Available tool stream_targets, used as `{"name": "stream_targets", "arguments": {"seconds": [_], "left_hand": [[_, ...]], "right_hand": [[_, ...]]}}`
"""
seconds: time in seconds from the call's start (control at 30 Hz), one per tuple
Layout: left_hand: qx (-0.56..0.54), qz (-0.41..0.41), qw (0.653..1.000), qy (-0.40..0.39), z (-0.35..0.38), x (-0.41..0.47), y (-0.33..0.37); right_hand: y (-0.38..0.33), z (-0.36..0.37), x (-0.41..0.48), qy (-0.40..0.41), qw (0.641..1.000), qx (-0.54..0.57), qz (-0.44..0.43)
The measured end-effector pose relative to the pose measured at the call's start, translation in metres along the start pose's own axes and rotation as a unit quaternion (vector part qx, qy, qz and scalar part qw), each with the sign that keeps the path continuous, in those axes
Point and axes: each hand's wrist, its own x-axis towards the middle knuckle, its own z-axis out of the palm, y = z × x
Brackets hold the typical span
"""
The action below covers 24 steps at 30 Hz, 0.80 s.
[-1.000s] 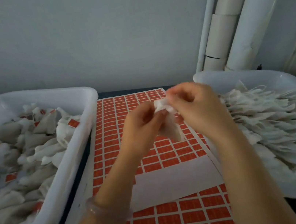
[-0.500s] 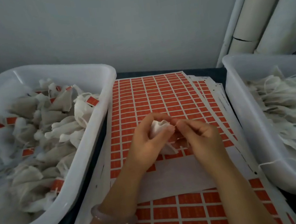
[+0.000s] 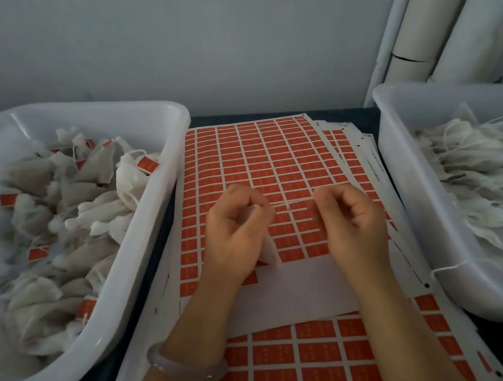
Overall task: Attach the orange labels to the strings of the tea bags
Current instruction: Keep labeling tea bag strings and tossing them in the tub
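Tea bag (image 3: 268,250) in left hand (image 3: 237,238) grip, string (image 3: 292,202) stretched straight over orange label sheet (image 3: 271,154), right hand (image 3: 356,223) grip pinching its end

Dim, flat, bluish light leaves soft shadows beside the left bin (image 3: 95,115) and right bin (image 3: 414,198). The labels (image 3: 272,161) at centre look sharp. Wide-angle distortion bends the pipes (image 3: 448,30), and the left bin's outer contents smear.

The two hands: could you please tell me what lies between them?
In the head view, a thin string runs from the tea bag in the left hand to the right hand, above the label sheet.
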Motion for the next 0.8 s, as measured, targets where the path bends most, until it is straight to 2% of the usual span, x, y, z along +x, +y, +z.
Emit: {"name": "stream_targets", "arguments": {"seconds": [0.07,0.23,0.3,0.4,0.43,0.5,0.6,0.7,0.8], "left_hand": [[-0.017,0.001,1.0,0.011,0.0,0.001,0.002],[-0.003,-0.038,0.999,0.007,-0.011,0.003,-0.008],[0.013,-0.045,0.999,0.011,-0.01,0.001,-0.009],[0.028,-0.045,0.998,0.025,-0.003,0.0,-0.007],[0.032,-0.037,0.998,0.028,-0.002,0.0,-0.007],[0.029,-0.009,0.999,0.023,-0.002,0.0,-0.005],[0.02,0.058,0.998,-0.032,-0.001,-0.002,-0.003],[0.063,0.114,0.989,-0.076,0.002,-0.003,-0.004],[0.123,0.159,0.976,-0.082,0.002,-0.003,-0.007]], "right_hand": [[-0.001,0.0,0.001,0.021,1.0,0.001,0.001],[0.005,0.001,0.003,-0.04,0.998,-0.036,0.045],[0.005,0.001,0.001,-0.004,0.998,-0.041,0.047],[-0.001,0.005,-0.003,0.084,0.995,-0.043,-0.011],[-0.002,0.007,-0.006,0.09,0.995,-0.048,-0.024],[-0.007,0.012,-0.011,0.035,0.999,-0.03,0.004],[-0.013,0.019,-0.015,-0.08,0.993,0.003,0.089],[-0.013,0.019,-0.013,-0.077,0.985,0.047,0.149],[-0.009,0.017,-0.013,-0.063,0.976,0.101,0.181]]}}
